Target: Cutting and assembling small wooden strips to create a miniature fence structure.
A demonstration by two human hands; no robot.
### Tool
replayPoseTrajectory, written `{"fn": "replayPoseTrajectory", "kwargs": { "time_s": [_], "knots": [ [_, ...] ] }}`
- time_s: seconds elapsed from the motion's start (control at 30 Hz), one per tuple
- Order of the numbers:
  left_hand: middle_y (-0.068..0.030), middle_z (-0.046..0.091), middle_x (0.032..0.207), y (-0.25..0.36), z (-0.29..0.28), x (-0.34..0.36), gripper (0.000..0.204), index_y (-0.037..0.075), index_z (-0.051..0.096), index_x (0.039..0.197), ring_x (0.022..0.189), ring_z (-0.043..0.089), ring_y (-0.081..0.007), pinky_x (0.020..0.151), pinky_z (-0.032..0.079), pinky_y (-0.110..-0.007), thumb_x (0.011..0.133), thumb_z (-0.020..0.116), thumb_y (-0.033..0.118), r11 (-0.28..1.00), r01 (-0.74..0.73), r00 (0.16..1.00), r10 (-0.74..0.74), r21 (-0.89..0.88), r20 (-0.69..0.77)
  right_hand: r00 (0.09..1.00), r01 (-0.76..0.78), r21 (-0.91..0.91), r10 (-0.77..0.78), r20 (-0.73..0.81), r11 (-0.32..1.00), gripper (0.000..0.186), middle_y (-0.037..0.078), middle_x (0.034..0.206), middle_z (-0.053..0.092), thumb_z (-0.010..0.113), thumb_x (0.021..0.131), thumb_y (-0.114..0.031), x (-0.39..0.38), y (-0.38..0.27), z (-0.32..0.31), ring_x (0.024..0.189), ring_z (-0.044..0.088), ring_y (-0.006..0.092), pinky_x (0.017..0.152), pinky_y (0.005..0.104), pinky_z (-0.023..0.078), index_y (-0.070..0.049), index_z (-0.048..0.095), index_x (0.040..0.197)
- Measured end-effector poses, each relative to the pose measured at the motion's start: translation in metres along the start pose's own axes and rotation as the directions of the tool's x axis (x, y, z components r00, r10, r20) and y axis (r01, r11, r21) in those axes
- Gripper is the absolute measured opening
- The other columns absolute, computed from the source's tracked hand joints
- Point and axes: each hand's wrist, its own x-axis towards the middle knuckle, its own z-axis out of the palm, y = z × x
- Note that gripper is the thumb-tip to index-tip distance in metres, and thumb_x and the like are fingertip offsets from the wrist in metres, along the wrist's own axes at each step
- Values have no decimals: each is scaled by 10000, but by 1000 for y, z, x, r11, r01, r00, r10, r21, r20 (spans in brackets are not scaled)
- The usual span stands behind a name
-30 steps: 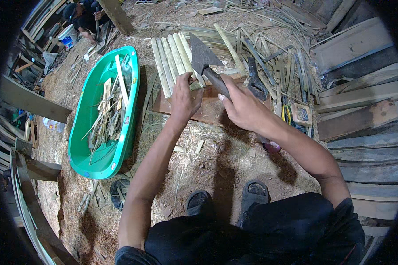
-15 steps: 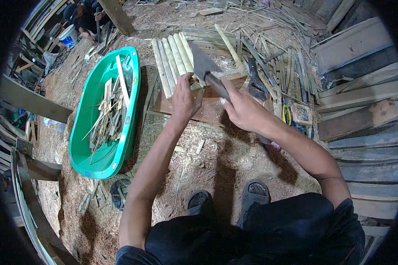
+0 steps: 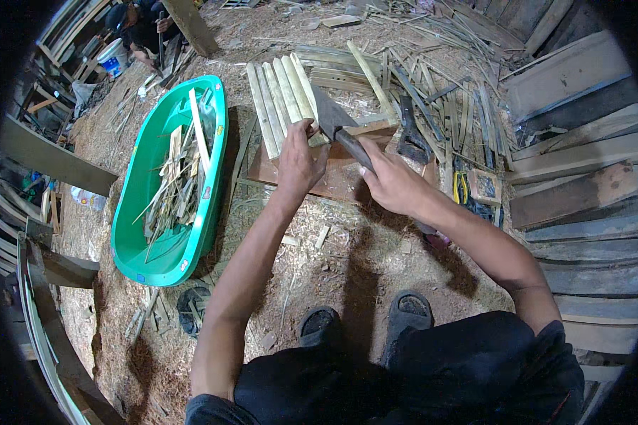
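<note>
My right hand (image 3: 392, 177) is wrapped round the handle of a broad-bladed chopping knife (image 3: 337, 112). Its dark blade points away and to the left, low beside a row of pale wooden slats (image 3: 278, 95). At the near end of that row, my left hand (image 3: 300, 161) has its fingers closed round the end of a slat (image 3: 304, 86), the rightmost one. The blade lies against or just right of this slat; exact contact is hard to see. Beneath them is a reddish-brown board (image 3: 266, 168), and a wooden block (image 3: 376, 130) stands right of the blade.
A green plastic tub (image 3: 119, 244) with wood scraps stands to the left. Dark clamp-like tool (image 3: 412, 134), yellow-and-black item (image 3: 461, 185) and wooden block (image 3: 485, 186) lie at right. Stacked planks (image 3: 581, 205) line the right side. Another person (image 3: 143, 28) sits far left.
The knife has come down from a raised position to beside the slat, my right hand lowering slightly with it. My left hand stays at the slat's near end.
</note>
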Motion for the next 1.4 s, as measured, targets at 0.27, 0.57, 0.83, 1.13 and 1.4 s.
{"fn": "replayPoseTrajectory", "kwargs": {
  "time_s": [0.27,0.57,0.83,1.13,1.4],
  "knots": [
    [-189,554,1063,1,2,1,618,16,431,1289,990,601,-347,850,480,-426,762,752,39,998,1,999,-4,-70,-32,988,37,60,-28,-150,998,497,309,857,622,460,979,-113,1,-17,-8,753,664,441,660,509,510,63,283,1409],
    [-181,541,1142,1,-1,-2,629,-1,428,1302,1048,640,-305,865,538,-378,776,769,47,999,-24,1000,23,-24,-14,998,15,71,-10,-65,997,543,308,886,626,450,985,-121,5,-11,-13,753,670,428,672,515,519,72,222,1439],
    [-185,542,1166,-1,4,0,628,-8,422,1301,1057,640,-308,877,533,-374,779,766,48,1000,14,1000,-14,-4,15,995,-93,-15,94,42,996,507,336,878,616,438,996,-134,-6,-2,-3,763,669,426,678,515,515,70,257,1424],
    [-186,551,1150,1,0,-2,619,-5,423,1299,1056,625,-316,871,531,-386,777,752,43,1000,-2,1000,2,-19,6,995,34,-47,-38,-96,998,504,322,876,615,456,977,-111,-4,-13,-5,796,660,458,682,519,515,73,277,1410],
    [-192,561,1084,1,1,-2,609,5,432,1277,1011,596,-349,863,475,-431,760,752,44,999,-16,999,14,-51,-32,997,54,29,-52,-62,998,508,303,870,620,450,974,-94,-2,-27,-15,761,660,432,695,519,521,74,254,1411]
  ]
}}
